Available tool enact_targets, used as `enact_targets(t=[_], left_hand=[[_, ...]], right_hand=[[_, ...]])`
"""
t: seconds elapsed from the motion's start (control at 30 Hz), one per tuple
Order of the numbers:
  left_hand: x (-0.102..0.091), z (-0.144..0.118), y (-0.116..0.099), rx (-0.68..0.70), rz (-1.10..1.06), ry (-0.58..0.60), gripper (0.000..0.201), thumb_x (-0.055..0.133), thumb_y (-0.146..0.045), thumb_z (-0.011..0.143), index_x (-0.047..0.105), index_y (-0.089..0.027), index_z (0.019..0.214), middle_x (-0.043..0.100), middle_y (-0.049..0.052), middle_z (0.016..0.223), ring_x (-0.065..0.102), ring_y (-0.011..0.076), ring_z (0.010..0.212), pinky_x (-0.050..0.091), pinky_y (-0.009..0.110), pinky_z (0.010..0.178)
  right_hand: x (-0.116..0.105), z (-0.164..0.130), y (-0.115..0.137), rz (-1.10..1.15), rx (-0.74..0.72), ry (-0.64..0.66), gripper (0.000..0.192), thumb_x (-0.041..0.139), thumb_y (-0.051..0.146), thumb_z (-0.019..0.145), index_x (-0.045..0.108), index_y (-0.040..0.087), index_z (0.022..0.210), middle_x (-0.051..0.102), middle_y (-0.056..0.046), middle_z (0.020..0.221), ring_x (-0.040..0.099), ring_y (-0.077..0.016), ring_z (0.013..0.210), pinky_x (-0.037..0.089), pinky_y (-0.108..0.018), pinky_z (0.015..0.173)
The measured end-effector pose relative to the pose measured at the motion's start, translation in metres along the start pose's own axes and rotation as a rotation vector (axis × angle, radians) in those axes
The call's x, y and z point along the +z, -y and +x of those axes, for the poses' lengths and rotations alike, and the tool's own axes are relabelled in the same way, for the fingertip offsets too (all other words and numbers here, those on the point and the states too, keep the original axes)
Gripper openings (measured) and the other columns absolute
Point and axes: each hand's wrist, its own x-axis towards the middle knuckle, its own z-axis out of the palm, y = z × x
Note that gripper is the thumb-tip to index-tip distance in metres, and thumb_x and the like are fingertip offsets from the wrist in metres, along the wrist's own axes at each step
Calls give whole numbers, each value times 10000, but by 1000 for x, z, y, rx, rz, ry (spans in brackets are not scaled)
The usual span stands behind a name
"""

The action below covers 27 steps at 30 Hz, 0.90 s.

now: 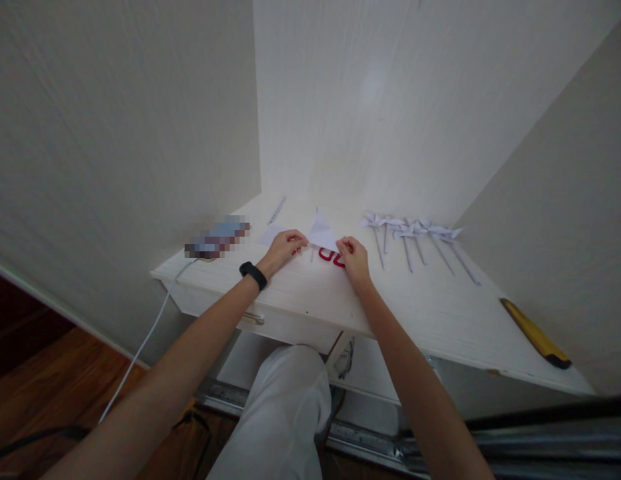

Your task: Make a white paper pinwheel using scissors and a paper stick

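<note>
1. Pinching one white paper piece (321, 231) by its lower corners, the left hand (288, 247) and right hand (352, 259) grasp opposite sides, at the middle of the tabletop (425, 307).
2. Just below the paper: two red loops (335, 258).
3. Both arms stretch forward, fingers curled.
4. Rightward, apart: six sticks (408, 255) with folded-paper heads, then one yellow tool (534, 333).
5. Walls (360, 120) border three sides; the front edge passes beneath both forearms.

White paper (321, 232), white desk (295, 287), red loops (324, 259)
Black wristband (253, 274), yellow-and-black tool (533, 331), pale trousers (283, 407), orange-brown wood-grained floor (85, 373), whitish walls (340, 113) with faint streaks.
</note>
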Motion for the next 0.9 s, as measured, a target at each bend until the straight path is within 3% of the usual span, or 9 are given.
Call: enact_targets(t=[0.33,0.9], left_hand=[[0,-2,-5,19,-15,-74,115,640,-259,653,616,-147,671,523,-13,546,453,85,505,318,219,479],[-1,1,0,24,-6,-49,114,644,-260,650,618,-150,660,523,-17,538,440,86,497,309,223,480]], right_hand=[[0,-1,1,-2,23,33,211,524,387,724,540,190,649,517,8,618,469,-124,573,386,-247,566],[1,1,-6,26,25,5,201,528,381,731,553,190,676,532,13,634,477,-123,567,377,-243,544]])
